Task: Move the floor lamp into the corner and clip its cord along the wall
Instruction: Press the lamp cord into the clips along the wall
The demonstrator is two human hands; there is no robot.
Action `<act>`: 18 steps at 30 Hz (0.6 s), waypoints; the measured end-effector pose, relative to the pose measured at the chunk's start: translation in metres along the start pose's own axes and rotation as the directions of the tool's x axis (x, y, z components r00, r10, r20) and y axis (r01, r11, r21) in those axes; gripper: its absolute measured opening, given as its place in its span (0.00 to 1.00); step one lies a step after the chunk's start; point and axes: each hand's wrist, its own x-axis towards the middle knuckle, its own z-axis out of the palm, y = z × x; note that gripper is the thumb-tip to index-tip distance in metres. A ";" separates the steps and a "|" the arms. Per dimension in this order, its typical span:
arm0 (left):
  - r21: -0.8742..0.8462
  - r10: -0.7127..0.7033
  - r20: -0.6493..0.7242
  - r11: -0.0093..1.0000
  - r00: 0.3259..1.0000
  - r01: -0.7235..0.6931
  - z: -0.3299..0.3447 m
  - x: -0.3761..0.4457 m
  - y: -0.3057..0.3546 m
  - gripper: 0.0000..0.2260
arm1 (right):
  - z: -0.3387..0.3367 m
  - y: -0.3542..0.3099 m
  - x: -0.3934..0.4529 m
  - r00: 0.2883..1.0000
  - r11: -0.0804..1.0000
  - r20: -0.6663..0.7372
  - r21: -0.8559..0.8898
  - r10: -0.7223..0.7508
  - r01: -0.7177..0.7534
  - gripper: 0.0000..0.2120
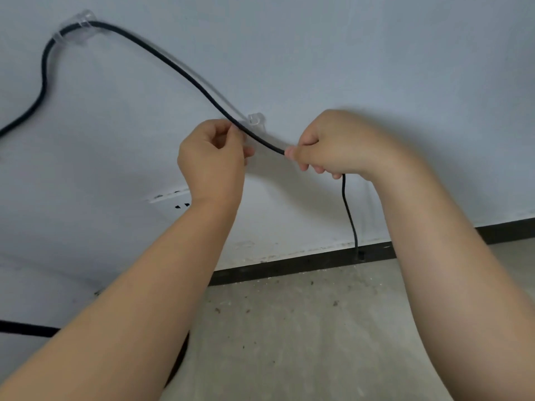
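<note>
A black lamp cord (185,78) runs across the white wall (376,53). At upper left it passes through a clear plastic clip (75,28). A second clear clip (256,122) sits on the wall just behind the cord, between my hands. My left hand (212,157) pinches the cord right beside that clip. My right hand (333,143) is closed around the cord a little to the right, and the cord hangs down from it to the floor. The lamp itself is out of view.
A white wall socket plate (170,198) sits low on the wall, partly behind my left forearm. A dark skirting board (289,266) lines the wall's foot above a bare concrete floor (304,328). More black cord (26,328) lies at lower left.
</note>
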 end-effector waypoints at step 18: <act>-0.002 0.053 0.045 0.999 0.998 -0.053 -0.001 0.007 0.003 0.15 | 0.006 0.005 0.005 0.989 0.997 -0.131 -0.017 -0.073 0.071 0.19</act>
